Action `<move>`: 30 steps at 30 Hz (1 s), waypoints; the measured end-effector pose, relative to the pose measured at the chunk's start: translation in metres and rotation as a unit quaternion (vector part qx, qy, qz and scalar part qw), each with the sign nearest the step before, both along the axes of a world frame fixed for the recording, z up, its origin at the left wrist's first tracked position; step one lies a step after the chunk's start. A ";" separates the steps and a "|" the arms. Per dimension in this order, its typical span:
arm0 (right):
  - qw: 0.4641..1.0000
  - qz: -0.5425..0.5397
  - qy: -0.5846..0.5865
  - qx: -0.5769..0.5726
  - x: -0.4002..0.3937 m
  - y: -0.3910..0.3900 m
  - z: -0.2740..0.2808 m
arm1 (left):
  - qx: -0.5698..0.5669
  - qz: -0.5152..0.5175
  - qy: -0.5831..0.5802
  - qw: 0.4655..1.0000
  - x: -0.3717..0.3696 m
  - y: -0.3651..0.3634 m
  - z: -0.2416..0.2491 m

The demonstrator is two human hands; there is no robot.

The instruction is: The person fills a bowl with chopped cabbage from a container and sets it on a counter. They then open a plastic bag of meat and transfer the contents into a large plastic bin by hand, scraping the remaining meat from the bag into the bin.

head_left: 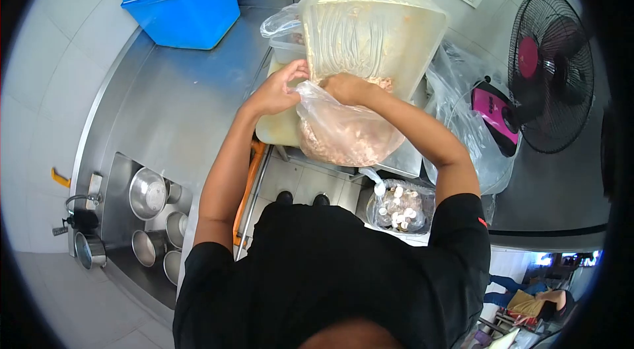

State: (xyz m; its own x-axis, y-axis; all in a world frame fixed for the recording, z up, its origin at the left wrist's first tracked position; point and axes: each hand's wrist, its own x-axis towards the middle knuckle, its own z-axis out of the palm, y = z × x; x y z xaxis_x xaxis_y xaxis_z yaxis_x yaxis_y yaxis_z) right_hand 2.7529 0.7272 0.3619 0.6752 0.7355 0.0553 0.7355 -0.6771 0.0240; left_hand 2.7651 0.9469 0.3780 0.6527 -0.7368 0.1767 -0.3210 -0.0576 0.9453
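Plastic bag (347, 131), clear and heavy with pinkish minced filling, hangs at the counter (178, 85) edge under the tipped tub (376, 32). Left hand (281, 88) fingers pinch the bag's rim; right hand (347, 88) fingers curl over the mouth, against the tub lip. Best keep the mouth wide and tight to the lip.
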 end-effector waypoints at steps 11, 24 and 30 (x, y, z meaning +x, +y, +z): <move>0.945 -0.087 -0.082 0.304 0.008 0.015 0.059 | -0.028 -0.003 0.023 0.999 -0.004 -0.001 -0.002; 0.856 -0.127 -0.466 0.185 0.038 -0.042 0.092 | -0.078 0.074 0.026 0.994 -0.001 -0.021 -0.010; 0.963 -0.121 -0.223 0.090 0.023 -0.046 -0.002 | -0.091 0.088 -0.007 0.992 0.008 -0.027 -0.017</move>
